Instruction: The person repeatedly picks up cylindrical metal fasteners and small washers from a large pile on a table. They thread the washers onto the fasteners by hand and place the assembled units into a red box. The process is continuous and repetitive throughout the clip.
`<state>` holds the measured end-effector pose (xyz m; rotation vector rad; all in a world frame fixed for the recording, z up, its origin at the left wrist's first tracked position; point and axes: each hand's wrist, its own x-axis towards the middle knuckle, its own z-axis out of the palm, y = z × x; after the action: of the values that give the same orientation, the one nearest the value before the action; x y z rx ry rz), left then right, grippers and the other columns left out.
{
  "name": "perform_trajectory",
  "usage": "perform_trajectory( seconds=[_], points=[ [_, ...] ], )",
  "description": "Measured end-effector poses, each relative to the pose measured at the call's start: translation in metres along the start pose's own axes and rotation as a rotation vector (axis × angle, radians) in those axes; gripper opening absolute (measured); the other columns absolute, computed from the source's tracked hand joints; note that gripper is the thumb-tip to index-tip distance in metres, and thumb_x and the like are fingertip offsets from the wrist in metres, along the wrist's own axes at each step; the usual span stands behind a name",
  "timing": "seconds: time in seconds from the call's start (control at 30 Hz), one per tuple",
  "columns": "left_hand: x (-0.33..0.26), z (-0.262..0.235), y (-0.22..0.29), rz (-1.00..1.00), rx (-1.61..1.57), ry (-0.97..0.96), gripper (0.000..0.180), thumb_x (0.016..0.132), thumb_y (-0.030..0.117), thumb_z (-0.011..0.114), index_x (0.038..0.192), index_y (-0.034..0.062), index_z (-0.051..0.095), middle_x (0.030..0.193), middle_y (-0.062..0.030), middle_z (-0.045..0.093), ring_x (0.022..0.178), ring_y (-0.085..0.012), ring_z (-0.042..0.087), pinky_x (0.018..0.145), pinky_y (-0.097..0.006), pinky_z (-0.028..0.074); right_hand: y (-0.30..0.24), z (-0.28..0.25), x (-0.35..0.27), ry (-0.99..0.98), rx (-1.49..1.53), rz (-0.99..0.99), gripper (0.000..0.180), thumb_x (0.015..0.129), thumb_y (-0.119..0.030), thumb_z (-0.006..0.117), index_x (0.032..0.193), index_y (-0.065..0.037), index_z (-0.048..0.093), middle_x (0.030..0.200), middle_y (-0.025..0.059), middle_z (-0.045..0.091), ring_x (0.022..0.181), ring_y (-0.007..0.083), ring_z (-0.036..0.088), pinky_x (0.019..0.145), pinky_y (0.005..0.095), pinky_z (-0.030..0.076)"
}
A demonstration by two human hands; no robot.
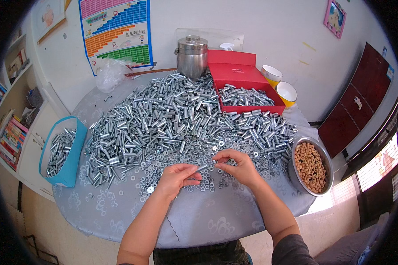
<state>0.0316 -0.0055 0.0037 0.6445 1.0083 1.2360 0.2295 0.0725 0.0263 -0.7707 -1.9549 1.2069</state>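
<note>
My left hand pinches a shiny metal expansion bolt between thumb and fingers, its far end pointing right. At that end, my right hand grips a small metal nut or washer with thumb and forefinger; which of the two I cannot tell. Both hands are held over the near edge of a scatter of loose washers and nuts. Behind them spreads a large heap of silvery metal bolts and sleeves.
A blue fabric bin of metal parts stands left. Farther back are a red box with more parts, a steel canister, a plastic bag and yellow bowls. A steel bowl of brown pieces sits at the table's right edge.
</note>
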Motion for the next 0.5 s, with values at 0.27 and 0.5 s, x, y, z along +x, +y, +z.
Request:
perform_trajectory(
  seconds=[0.27, 0.5],
  points=[
    [-0.001, 0.004, -0.002, 0.032, 0.072, 0.004, 0.017, 0.082, 0.009, 0.057, 0.091, -0.0058, 0.058, 0.078, -0.0128, 0.061, 0.07, -0.0191, 0.062, 0.062, -0.027, 0.054, -0.002, -0.002, -0.002, -0.109, -0.247, -0.038, 0.012, 0.079, -0.013, 0.062, 0.084, -0.002, 0.062, 0.082, 0.0048, 0.06, 0.072, 0.0123, 0.054, 0.068, 0.0249, 0.044],
    [-0.001, 0.005, 0.0, 0.027, 0.062, 0.054, 0.017, 0.082, 0.009, 0.057, 0.091, -0.0054, 0.058, 0.079, -0.0118, 0.061, 0.071, -0.0193, 0.061, 0.061, -0.027, 0.054, 0.009, 0.005, -0.002, 0.005, 0.047, 0.089, 0.031, 0.089, -0.026, 0.046, 0.083, 0.001, 0.06, 0.076, 0.0064, 0.06, 0.067, 0.014, 0.054, 0.063, 0.0276, 0.044]
  ],
)
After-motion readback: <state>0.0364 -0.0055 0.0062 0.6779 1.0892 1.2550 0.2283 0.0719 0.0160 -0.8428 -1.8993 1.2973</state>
